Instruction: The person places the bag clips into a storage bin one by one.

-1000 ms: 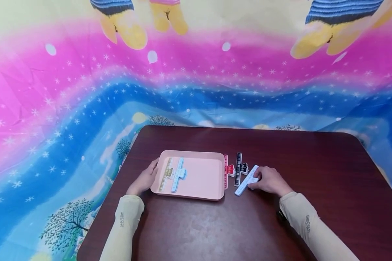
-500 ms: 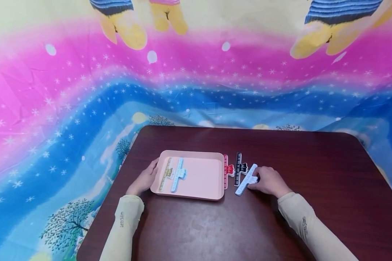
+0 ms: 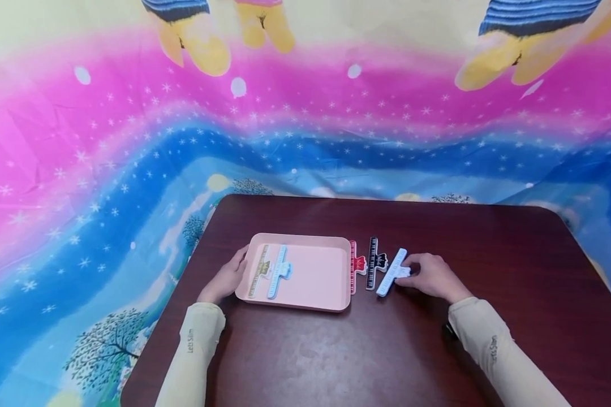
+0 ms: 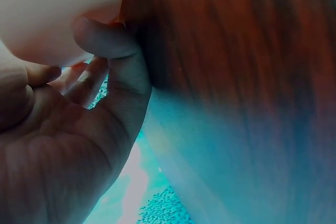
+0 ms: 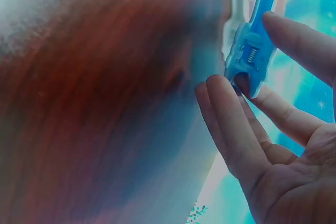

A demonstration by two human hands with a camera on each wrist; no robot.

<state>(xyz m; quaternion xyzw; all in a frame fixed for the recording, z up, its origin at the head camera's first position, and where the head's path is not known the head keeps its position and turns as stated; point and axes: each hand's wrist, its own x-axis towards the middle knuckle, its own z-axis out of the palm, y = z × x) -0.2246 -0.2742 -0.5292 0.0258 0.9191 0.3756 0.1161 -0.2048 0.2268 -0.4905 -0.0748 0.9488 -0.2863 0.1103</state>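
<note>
My left hand [image 3: 226,278] rests against the left side of the pink tray [image 3: 310,308], its thumb and fingers touching the outer wall in the left wrist view. Inside the tray lie a gold piano-key clip [image 3: 258,271] and a light blue one [image 3: 278,271], side by side. To the right of the tray, my right hand [image 3: 433,276] pinches the handle of a pale blue piano-key clip [image 3: 392,273], which slants over the table. Its spring and blue plastic handle show close up between the fingertips in the right wrist view.
A red piano-key clip [image 3: 353,268] lies right at the tray's right edge, and a black one [image 3: 372,264] sits between it and the held clip. The dark wooden table [image 3: 305,356] has rounded corners. A printed cloth [image 3: 305,130] hangs behind it.
The right hand has shifted slightly right and away with the pale blue clip, which now stands steeper and farther from the black clip. The left hand and tray stay put.
</note>
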